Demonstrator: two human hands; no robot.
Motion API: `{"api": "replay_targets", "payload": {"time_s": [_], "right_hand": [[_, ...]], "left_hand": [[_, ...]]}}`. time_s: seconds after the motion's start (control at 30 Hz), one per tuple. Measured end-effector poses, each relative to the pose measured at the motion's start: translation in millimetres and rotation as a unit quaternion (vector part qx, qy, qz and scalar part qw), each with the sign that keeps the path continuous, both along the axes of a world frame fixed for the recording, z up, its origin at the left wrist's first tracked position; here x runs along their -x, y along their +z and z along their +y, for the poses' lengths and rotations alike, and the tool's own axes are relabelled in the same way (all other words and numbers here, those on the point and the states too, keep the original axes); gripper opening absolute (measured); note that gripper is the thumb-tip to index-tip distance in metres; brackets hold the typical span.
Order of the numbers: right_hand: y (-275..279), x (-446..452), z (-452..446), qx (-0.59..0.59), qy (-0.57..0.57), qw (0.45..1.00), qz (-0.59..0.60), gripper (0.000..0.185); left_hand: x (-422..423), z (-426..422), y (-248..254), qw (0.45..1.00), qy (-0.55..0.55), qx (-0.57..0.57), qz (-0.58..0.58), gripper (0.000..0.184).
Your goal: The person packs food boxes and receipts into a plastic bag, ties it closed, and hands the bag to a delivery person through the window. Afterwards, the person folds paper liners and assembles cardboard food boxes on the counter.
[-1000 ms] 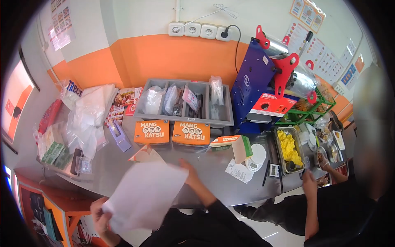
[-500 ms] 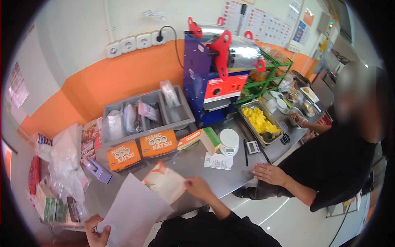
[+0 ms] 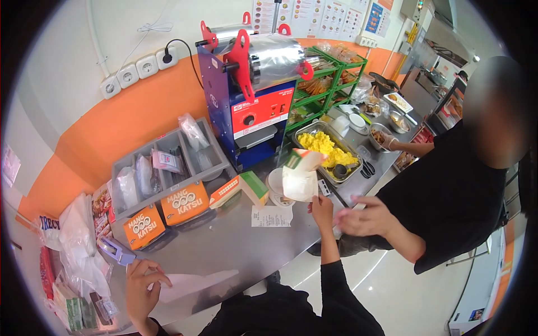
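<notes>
My right hand (image 3: 321, 211) is closed on the lower edge of a paper food wrapper (image 3: 300, 185), white with orange and green print, raised over the table beside the egg tray. Behind the wrapper, a round white kitchen scale (image 3: 276, 180) is partly hidden. My left hand (image 3: 144, 285) is at the front left of the table, fingers bent and apart. Beside it, a white paper sheet (image 3: 196, 284) lies at the table's front edge. A printed receipt (image 3: 271, 216) rests near the scale.
A blue sealing machine (image 3: 224, 112) stands behind the grey divided bin (image 3: 176, 168) and orange boxes (image 3: 185, 203). A metal tray (image 3: 347, 180) holds yellow scrambled egg. At right stands a co-worker (image 3: 443, 196), one blurred hand (image 3: 367, 217) near my right arm.
My right hand has carried the wrapper rightward and up, past the receipt to the scale. My left hand has let go of the white sheet, which now lies on the table. The co-worker's hand has lifted.
</notes>
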State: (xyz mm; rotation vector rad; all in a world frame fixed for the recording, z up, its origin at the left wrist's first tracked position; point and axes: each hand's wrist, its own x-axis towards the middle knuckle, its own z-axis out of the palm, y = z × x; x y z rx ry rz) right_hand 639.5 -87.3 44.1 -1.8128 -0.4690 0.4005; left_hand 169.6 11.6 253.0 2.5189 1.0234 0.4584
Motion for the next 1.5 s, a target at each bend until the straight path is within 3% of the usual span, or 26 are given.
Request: {"api": "replay_targets", "payload": {"time_s": [0.03, 0.13, 0.4, 0.6, 0.7, 0.77, 0.83, 0.87, 0.97, 1.07, 1.17, 1.27, 1.37, 1.4, 1.5], "right_hand": [[-15, -10, 6, 0.02, 0.0, 0.999, -0.048, 0.025], [-39, -26, 20, 0.017, 0.015, 0.999, -0.031, 0.026], [-56, -41, 43, 0.075, 0.057, 0.994, -0.051, 0.032], [-37, -28, 15, 0.116, 0.121, 0.981, -0.099, 0.038], [-6, -11, -6, 0.117, 0.267, 0.956, 0.039, 0.041], [-8, 14, -5, 0.119, 0.375, 0.902, 0.177, 0.043], [-24, 52, 3, 0.108, 0.431, 0.862, 0.243, 0.045], [-34, 72, 7, 0.101, 0.452, 0.844, 0.269, 0.047], [-65, 113, 21, 0.106, 0.418, 0.892, 0.134, 0.047], [-73, 113, 30, 0.085, 0.4, 0.897, 0.17, 0.053], [-67, 112, 23, 0.06, 0.371, 0.927, 0.013, 0.047], [-57, 114, 11, 0.024, 0.363, 0.931, 0.035, 0.041], [-62, 107, 3, 0.11, 0.389, 0.91, 0.09, 0.043], [-70, 105, 1, 0.087, 0.385, 0.913, 0.106, 0.045], [-81, 103, 5, 0.03, 0.364, 0.92, 0.145, 0.055]], "left_hand": [[-7, -1, 1, 1.0, 0.005, -0.02, -0.008, 0.023], [-27, -6, 1, 0.988, 0.069, -0.135, -0.039, 0.02], [-50, -13, -20, 0.979, 0.101, -0.125, -0.128, 0.01], [-54, -3, -61, 0.967, 0.105, -0.089, -0.214, 0.011], [-54, 4, -89, 0.956, 0.102, -0.045, -0.272, 0.012], [-52, 6, -108, 0.947, 0.1, -0.006, -0.306, 0.014], [-52, 6, -125, 0.941, 0.099, 0.033, -0.323, 0.015], [-52, 7, -134, 0.945, 0.097, 0.042, -0.309, 0.015], [-49, 10, -162, 0.952, 0.104, 0.083, -0.277, 0.015], [-28, 13, -198, 0.98, 0.077, 0.072, -0.168, 0.027], [-19, -2, -236, 0.871, 0.228, 0.315, -0.299, 0.044], [-26, -22, -251, 0.665, 0.346, 0.52, -0.41, 0.081], [-45, -35, -259, 0.722, 0.36, 0.491, -0.328, 0.077], [-49, -37, -270, 0.737, 0.369, 0.479, -0.302, 0.075], [-55, -40, -297, 0.776, 0.29, 0.396, -0.396, 0.068]]}}
